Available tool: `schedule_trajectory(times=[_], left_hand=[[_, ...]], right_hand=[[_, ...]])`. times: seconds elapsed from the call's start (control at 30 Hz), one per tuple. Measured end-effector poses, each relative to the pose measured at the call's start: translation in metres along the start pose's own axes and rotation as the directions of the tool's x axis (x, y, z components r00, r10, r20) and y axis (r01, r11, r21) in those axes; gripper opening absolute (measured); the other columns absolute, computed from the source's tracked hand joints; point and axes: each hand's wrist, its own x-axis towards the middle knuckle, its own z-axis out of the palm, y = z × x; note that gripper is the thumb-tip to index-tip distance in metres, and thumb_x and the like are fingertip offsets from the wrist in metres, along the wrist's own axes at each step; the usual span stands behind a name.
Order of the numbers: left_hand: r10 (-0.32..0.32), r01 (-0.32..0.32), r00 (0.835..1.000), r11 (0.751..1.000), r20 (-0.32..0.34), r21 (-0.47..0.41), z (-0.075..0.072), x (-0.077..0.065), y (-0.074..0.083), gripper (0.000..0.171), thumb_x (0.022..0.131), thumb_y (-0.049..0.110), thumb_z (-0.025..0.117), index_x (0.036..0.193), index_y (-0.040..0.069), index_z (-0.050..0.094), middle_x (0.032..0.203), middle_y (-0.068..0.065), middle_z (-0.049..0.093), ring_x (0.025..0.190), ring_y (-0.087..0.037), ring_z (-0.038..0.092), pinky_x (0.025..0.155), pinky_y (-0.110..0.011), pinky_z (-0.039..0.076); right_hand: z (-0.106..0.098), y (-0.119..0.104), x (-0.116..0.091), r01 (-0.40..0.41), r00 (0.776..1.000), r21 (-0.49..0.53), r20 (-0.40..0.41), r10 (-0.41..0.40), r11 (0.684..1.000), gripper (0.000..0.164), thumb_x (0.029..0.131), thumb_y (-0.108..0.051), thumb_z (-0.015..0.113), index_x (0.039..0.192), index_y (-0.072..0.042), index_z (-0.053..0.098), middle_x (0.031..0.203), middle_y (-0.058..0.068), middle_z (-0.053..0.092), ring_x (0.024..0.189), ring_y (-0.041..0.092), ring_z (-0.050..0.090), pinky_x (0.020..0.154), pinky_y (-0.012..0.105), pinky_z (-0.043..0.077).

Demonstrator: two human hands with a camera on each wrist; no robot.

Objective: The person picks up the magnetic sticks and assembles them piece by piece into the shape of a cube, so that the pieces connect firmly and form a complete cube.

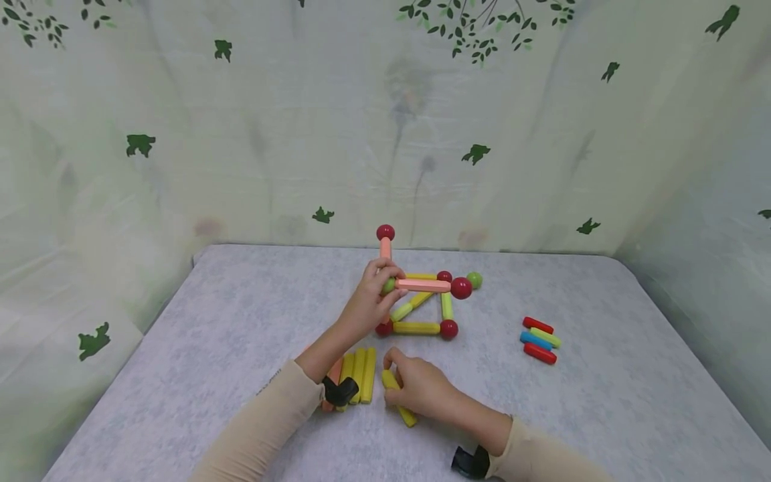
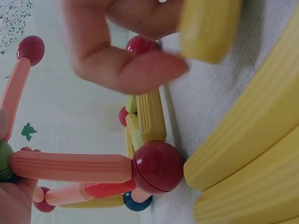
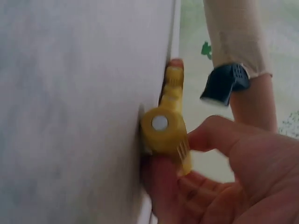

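My left hand (image 1: 369,298) grips a green ball (image 1: 388,286) of a magnetic rod-and-ball structure. From that ball a pink rod (image 1: 424,286) runs right to a red ball (image 1: 461,288); another rises to a red ball (image 1: 385,232) on top. Yellow rods (image 1: 415,328) and red balls form the base on the table. Nearer the front edge, my right hand (image 1: 424,387) pinches a yellow rod (image 1: 407,416) between thumb and fingers. The right wrist view shows the round end of this yellow rod (image 3: 163,133), with a silver disc in it, close to the tabletop.
Several yellow rods (image 1: 369,375) lie side by side under the left forearm, with pink rods (image 1: 334,375) beside them. At right lie short red, green and blue rods (image 1: 536,340). A green ball (image 1: 474,280) sits behind the structure. A leaf-patterned cloth (image 1: 271,134) hangs behind the table.
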Motion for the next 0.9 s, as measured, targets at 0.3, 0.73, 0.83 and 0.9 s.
schedule_trajectory(times=[0.3, 0.73, 0.83, 0.9], left_hand=[[0.003, -0.003, 1.000, 1.000, -0.005, 0.001, -0.001, -0.001, -0.001, 0.019, 0.085, 0.015, 0.060, 0.103, 0.010, 0.056, 0.118, -0.005, 0.038, 0.092, -0.016, 0.046, 0.075, -0.022, 0.048], [0.013, -0.013, 1.000, 1.000, -0.010, 0.008, -0.001, -0.001, -0.001, 0.018, 0.086, 0.016, 0.059, 0.102, 0.009, 0.055, 0.117, -0.005, 0.037, 0.089, -0.016, 0.046, 0.070, -0.022, 0.047], [0.003, -0.003, 1.000, 1.000, -0.008, 0.006, -0.001, -0.001, 0.000, 0.018, 0.087, 0.017, 0.059, 0.102, 0.009, 0.055, 0.118, -0.005, 0.037, 0.087, -0.015, 0.046, 0.068, -0.022, 0.046], [-0.002, 0.002, 1.000, 1.000, -0.009, 0.006, -0.001, -0.001, 0.001, 0.018, 0.087, 0.017, 0.059, 0.102, 0.010, 0.055, 0.118, -0.006, 0.037, 0.088, -0.016, 0.046, 0.069, -0.023, 0.047]], right_hand=[[-0.040, 0.022, -0.005, 0.115, 0.961, 0.164, -0.268, -0.068, 0.980, 0.034, 0.082, -0.011, 0.064, 0.113, -0.004, 0.055, 0.086, -0.001, 0.059, 0.073, 0.012, 0.056, 0.062, 0.024, 0.049], [-0.086, 0.063, -0.006, 0.094, 0.839, 0.246, -0.542, 0.056, 0.965, 0.032, 0.084, -0.012, 0.063, 0.114, -0.007, 0.051, 0.104, 0.008, 0.056, 0.095, 0.023, 0.054, 0.077, 0.038, 0.049], [-0.087, 0.066, -0.004, 0.132, 0.838, 0.267, -0.545, 0.037, 0.955, 0.033, 0.085, -0.013, 0.062, 0.116, -0.007, 0.051, 0.105, 0.008, 0.056, 0.096, 0.022, 0.053, 0.079, 0.038, 0.048], [-0.087, 0.068, -0.002, 0.158, 0.836, 0.278, -0.548, 0.021, 0.947, 0.034, 0.085, -0.013, 0.062, 0.117, -0.007, 0.051, 0.106, 0.009, 0.056, 0.097, 0.023, 0.053, 0.080, 0.038, 0.048]])
